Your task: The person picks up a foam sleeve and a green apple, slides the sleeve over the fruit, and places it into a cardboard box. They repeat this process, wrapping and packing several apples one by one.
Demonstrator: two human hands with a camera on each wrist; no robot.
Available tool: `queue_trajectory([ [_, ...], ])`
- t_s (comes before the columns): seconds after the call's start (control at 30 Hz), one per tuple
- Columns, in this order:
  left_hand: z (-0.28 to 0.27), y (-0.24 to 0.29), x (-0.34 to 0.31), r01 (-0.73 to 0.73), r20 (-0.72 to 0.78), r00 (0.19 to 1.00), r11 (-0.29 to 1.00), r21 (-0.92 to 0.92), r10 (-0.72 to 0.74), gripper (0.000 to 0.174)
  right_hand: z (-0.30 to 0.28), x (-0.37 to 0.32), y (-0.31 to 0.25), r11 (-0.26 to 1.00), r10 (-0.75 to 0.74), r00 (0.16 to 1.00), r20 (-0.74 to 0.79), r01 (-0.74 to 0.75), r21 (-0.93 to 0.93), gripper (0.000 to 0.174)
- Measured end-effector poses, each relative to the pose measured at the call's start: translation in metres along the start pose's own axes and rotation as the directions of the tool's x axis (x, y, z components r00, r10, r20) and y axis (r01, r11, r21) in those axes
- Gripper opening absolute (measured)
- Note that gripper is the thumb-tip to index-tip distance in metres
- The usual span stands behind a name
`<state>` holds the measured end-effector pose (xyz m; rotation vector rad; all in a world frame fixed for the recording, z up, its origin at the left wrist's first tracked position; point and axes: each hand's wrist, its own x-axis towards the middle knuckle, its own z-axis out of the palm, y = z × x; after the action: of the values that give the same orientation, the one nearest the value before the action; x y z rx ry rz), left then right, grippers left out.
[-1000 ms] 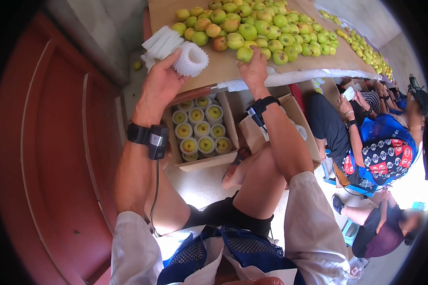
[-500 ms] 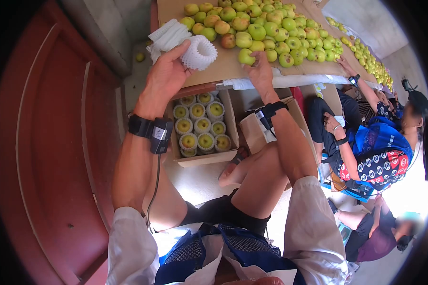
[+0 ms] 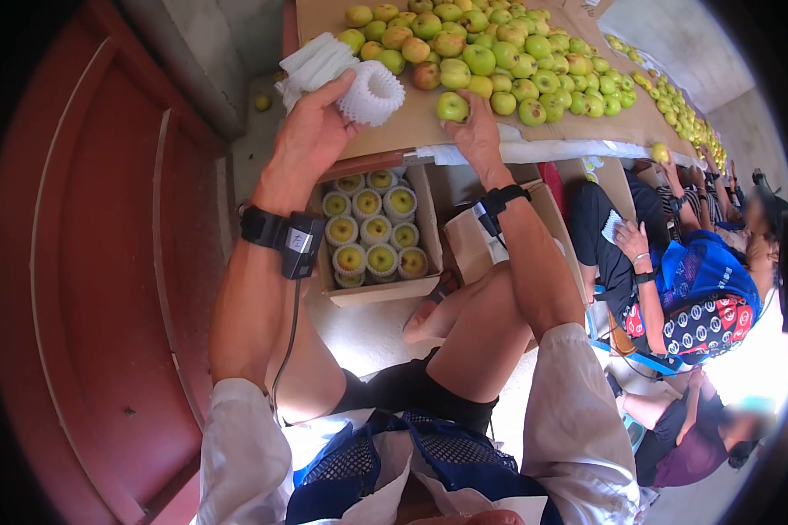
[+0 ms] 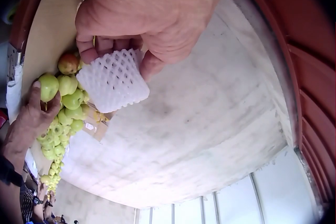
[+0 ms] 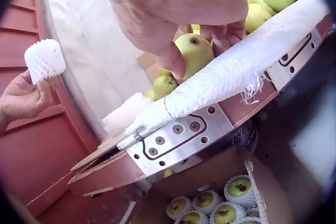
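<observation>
My left hand (image 3: 317, 128) pinches a white foam net sleeve (image 3: 373, 93) by its rim, thumb on one side and fingers inside. The sleeve's round opening shows in the head view; its mesh side shows in the left wrist view (image 4: 114, 81). A stack of flattened foam sleeves (image 3: 317, 61) lies on the tabletop just beyond that hand. My right hand (image 3: 476, 136) grips a green apple (image 3: 453, 107) at the front of the apple pile (image 3: 508, 61). Thumb and fingers hold opposite sides of this apple in the right wrist view (image 5: 194, 56).
Below the table edge stands a cardboard box (image 3: 383, 292) with sleeved apples in rows. Another open carton (image 3: 547, 210) is right of it. White wrap (image 3: 534, 150) covers part of the table's front edge. A red door (image 3: 96, 262) stands left; other people (image 3: 692, 271) sit right.
My right hand has drawn the green apple slightly toward me, away from its neighbours. The left hand still holds the sleeve. The head view has shifted a little, and the people on the right moved their hands.
</observation>
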<state>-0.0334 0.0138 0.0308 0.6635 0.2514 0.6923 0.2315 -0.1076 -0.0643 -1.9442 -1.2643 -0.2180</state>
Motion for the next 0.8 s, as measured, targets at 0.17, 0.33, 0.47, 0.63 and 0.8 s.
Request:
queue_trajectory([
  [0.17,-0.005,0.002,0.004,0.0,-0.026,1.0,1.0,-0.004,0.0,0.048,-0.006,0.006,-0.004,0.649,0.313,0.884,0.347,-0.466,0.601,0.049],
  [0.33,-0.006,0.006,0.009,-0.027,-0.046,0.999,0.999,-0.028,0.026,0.045,-0.028,0.007,-0.031,0.018,0.21,0.741,0.638,-0.655,0.755,0.043],
  [0.47,-0.012,0.007,0.012,-0.049,-0.031,0.998,0.998,-0.036,0.048,0.044,-0.033,0.007,-0.04,-0.077,0.16,0.738,0.656,-0.653,0.753,0.044],
  [0.63,-0.012,0.012,0.011,-0.07,-0.088,0.994,0.996,-0.062,0.065,0.042,-0.02,0.005,-0.037,0.16,0.216,0.757,0.617,-0.65,0.743,0.05],
  [0.8,-0.018,0.014,0.012,-0.068,-0.094,0.994,0.995,-0.07,0.061,0.041,0.007,-0.003,-0.034,0.852,0.107,0.907,0.406,-0.294,0.433,0.064],
])
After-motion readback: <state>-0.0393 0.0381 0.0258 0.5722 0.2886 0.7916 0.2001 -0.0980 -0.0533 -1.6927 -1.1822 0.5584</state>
